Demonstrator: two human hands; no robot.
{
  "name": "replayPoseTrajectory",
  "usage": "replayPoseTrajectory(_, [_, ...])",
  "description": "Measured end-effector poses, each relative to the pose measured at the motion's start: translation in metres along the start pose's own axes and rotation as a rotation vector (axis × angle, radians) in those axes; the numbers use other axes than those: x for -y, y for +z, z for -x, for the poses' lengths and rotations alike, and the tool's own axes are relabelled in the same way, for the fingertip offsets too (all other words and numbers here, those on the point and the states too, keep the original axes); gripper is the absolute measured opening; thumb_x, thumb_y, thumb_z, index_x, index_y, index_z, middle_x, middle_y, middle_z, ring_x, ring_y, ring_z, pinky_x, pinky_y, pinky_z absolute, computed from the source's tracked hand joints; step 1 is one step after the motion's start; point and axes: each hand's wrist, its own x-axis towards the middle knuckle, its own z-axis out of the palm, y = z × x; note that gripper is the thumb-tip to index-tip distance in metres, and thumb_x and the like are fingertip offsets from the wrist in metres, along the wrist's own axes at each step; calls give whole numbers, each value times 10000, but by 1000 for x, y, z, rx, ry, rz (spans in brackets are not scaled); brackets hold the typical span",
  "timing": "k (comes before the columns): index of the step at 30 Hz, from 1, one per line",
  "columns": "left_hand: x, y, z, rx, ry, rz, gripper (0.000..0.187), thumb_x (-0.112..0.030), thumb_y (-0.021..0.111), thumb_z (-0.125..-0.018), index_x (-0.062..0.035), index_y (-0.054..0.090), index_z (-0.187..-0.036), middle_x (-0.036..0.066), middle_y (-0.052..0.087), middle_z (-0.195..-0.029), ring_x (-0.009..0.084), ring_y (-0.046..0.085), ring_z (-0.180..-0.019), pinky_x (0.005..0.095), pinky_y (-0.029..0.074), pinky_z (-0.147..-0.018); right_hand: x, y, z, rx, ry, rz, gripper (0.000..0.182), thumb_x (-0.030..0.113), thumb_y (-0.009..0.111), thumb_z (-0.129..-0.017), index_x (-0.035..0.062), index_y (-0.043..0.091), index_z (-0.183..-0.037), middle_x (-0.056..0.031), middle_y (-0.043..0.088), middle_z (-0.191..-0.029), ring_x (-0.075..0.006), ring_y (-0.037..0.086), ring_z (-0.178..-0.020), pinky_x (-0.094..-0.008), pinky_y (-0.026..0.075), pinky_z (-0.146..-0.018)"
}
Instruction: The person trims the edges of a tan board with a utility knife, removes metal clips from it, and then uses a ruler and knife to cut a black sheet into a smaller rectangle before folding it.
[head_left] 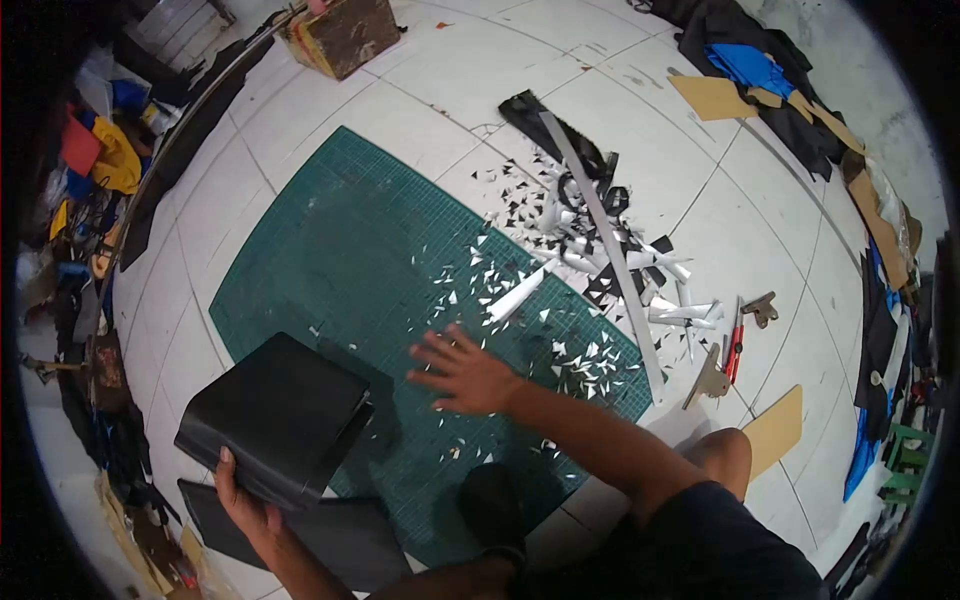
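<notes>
My left hand grips the lower edge of a folded stack of black sheets, thumb on top and the other fingers hidden beneath. The stack is raised and tilted over the left edge of a green cutting mat. Below it lies another black sheet, partly covered. My right hand is spread with fingers apart, low over the middle of the mat and holding nothing. Small white and black triangular scraps are scattered around it, and a curled white strip lies just beyond its fingers.
A long metal ruler lies across a heap of black and white offcuts at the mat's right edge. Farther right are a red cutter knife, metal clips and tan board. A worn block stands at the back.
</notes>
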Motion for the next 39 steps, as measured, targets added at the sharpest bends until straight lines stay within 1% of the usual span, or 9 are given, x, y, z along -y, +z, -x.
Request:
replayPoseTrajectory(7, [-4,1,10,-120,9,-55,490,-238,661,-894,9,532,-1297,138,620,-1235,260,618,-1108,395,513,-959,-143,-63,-1,-43,539,-8,639,497,502,-965,99,444,-1460,-240,354,-1533,-383,224,-1479,-579,116,-1190])
replayPoseTrajectory(9, [-5,-3,7,-109,20,-76,475,-233,659,-896,8,537,-1286,135,627,-1219,256,624,-1098,396,520,-951,-168,-78,20,-252,586,680,550,404,562,-956,84,517,-1401,-222,460,-1453,-376,397,-1374,-596,235,-1138])
replayPoseTrajectory(12, [5,-14,-1,-45,0,-49,434,-226,650,-905,4,559,-1263,122,647,-1184,249,636,-1076,394,525,-943,-90,-96,30,-241,556,549,536,334,622,-922,61,523,-1373,-251,461,-1421,-415,433,-1320,-601,297,-1103])
replayPoseTrajectory(15, [14,9,-8,1,-49,4,409,-226,646,-912,-3,579,-1248,114,658,-1169,244,641,-1063,388,520,-946,44,-72,38,377,486,200,652,399,672,-879,83,462,-1409,-223,439,-1445,-439,435,-1313,-598,308,-1109])
replayPoseTrajectory(17, [12,25,-8,27,-55,51,402,-230,648,-912,-7,590,-1242,112,659,-1173,242,638,-1065,382,511,-954,87,2,108,77,146,-135,674,460,649,-882,158,435,-1446,-169,381,-1509,-439,357,-1382,-595,260,-1141])
replayPoseTrajectory(26, [15,46,7,76,81,-109,509,-264,691,-876,-5,548,-1290,130,633,-1213,262,620,-1103,388,501,-973,-104,-143,153,3,684,658,640,477,553,-949,138,407,-1472,-229,303,-1539,-438,227,-1452,-619,109,-1174])
replayPoseTrajectory(33, [26,102,26,195,-38,-34,427,-157,679,-852,-17,572,-1240,116,667,-1118,240,655,-1006,365,524,-927,-4,-78,127,163,346,72,709,491,637,-901,70,444,-1437,-240,313,-1537,-425,214,-1470,-609,139,-1174])
replayPoseTrajectory(36, [23,108,39,327,-119,-69,426,-115,669,-837,-8,571,-1237,124,674,-1105,243,669,-976,379,540,-901,-12,-95,115,-50,762,253,685,449,691,-878,62,485,-1405,-259,315,-1529,-432,220,-1466,-605,163,-1172])
replayPoseTrajectory(39, [23,117,53,475,-187,-31,508,-35,705,-771,17,562,-1255,141,681,-1129,253,676,-1012,391,550,-897,6,-107,82,-257,796,-609,932,510,757,-815,67,322,-1510,-247,266,-1563,-402,200,-1480,-574,128,-1190])
